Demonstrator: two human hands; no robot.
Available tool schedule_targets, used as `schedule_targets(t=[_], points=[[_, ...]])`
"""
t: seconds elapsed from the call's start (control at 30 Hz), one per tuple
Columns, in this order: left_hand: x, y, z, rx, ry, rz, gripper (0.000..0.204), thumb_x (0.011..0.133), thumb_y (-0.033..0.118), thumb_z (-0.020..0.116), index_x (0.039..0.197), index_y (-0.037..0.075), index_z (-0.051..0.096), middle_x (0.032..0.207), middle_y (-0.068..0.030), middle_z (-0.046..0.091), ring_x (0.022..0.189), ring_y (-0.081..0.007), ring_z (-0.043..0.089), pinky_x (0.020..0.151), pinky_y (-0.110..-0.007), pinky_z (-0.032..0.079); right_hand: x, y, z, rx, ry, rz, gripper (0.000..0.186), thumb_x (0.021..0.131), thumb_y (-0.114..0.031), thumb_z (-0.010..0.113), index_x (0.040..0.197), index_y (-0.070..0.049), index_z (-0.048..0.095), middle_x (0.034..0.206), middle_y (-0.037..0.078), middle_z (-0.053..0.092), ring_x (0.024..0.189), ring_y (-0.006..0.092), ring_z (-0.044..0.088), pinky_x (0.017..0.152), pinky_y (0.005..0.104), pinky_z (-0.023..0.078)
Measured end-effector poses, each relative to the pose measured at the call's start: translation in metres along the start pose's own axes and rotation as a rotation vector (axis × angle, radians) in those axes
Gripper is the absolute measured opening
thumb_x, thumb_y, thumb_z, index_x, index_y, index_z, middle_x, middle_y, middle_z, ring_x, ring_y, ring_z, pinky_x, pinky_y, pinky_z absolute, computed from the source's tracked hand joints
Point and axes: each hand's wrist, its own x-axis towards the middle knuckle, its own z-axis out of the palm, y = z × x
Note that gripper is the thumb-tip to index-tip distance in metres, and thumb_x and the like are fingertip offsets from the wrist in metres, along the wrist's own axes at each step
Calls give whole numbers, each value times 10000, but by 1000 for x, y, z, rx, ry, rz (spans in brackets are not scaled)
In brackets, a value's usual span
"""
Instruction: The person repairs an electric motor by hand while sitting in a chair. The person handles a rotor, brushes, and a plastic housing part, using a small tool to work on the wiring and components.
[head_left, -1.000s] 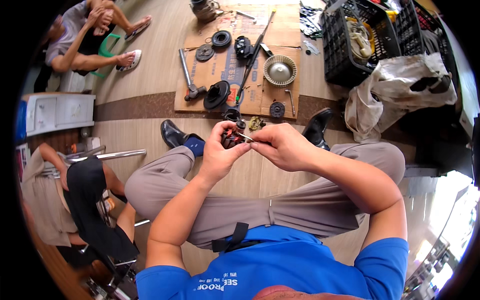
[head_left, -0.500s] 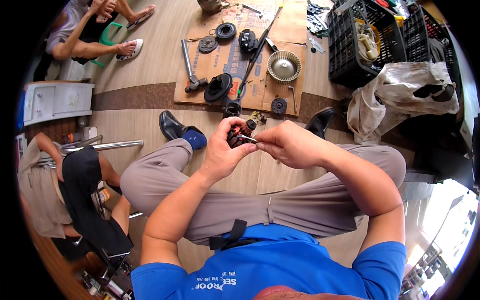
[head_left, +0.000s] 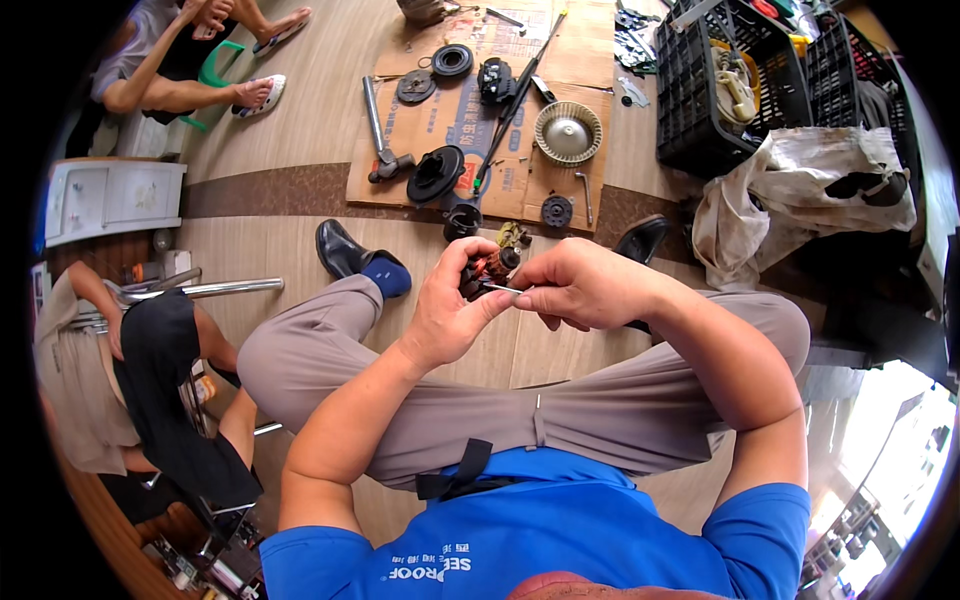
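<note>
My left hand (head_left: 448, 308) is closed around a small motor armature (head_left: 494, 264) with copper windings and black and red parts, held above the floor between my legs. My right hand (head_left: 575, 285) pinches a thin silvery rod or tool (head_left: 505, 288), its other end against the armature. Just beyond my hands lie a black cylindrical housing (head_left: 462, 222) and a small yellowish part (head_left: 513, 233). On the cardboard sheet (head_left: 400, 130) ahead are a black round cover (head_left: 436, 173), a hammer (head_left: 385, 145), a white fan wheel (head_left: 567, 135) and several other parts and tools.
Black crates (head_left: 730, 95) and stained cloth (head_left: 790, 205) stand at the right. One person (head_left: 150, 95) sits at the upper left, another (head_left: 150, 380) at the lower left near a chrome bar (head_left: 230, 288). A white cabinet (head_left: 110, 205) is at the left.
My hands and the armature have shifted slightly right over the last second. The armature is tilted differently, showing more copper winding. The rod's angle against it has flattened a little.
</note>
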Motion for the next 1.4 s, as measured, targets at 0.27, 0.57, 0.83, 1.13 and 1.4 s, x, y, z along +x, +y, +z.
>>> schedule_targets(t=[0.27, 0.57, 0.83, 1.13, 1.4], points=[[-1, 3, 2, -13, 47, -1, 389, 872, 150, 682, 1178, 15, 484, 995, -73, 559, 897, -132, 545, 812, -277, 468, 4, 2, 6, 19, 77, -31, 224, 955, -207, 569, 952, -6, 668, 609, 35, 596, 527, 114, 551, 518, 291, 460], [1, -3, -1, 184, 122, 76, 368, 872, 140, 659, 1165, -5, 492, 1058, -144, 535, 918, -243, 554, 838, -341, 453, 12, 12, 24, 56, 268, -79, 228, 927, -168, 581, 810, 22, 623, 610, 104, 602, 556, 183, 570, 573, 348, 474], [2, -5, -2, 198, 150, 70, 357, 874, 141, 659, 1158, -4, 499, 1033, -132, 549, 902, -229, 557, 825, -336, 458, 16, 13, 28, 15, 325, -113, 229, 927, -173, 583, 808, 18, 621, 619, 119, 604, 564, 209, 582, 577, 353, 477], [2, 9, -4, -70, 7, -25, 374, 864, 117, 692, 1156, 14, 483, 976, -57, 549, 896, -117, 529, 812, -269, 462, 6, 5, 2, -45, 73, -121, 209, 962, -192, 576, 986, 1, 653, 633, 31, 581, 587, 106, 582, 571, 276, 482], [1, 18, -7, 43, -17, -3, 382, 872, 121, 698, 1175, 52, 475, 980, 8, 523, 884, -55, 490, 799, -212, 442, 1, 1, 4, -18, 62, -126, 219, 950, -182, 565, 998, 8, 662, 629, 63, 601, 595, 142, 579, 599, 310, 482]])
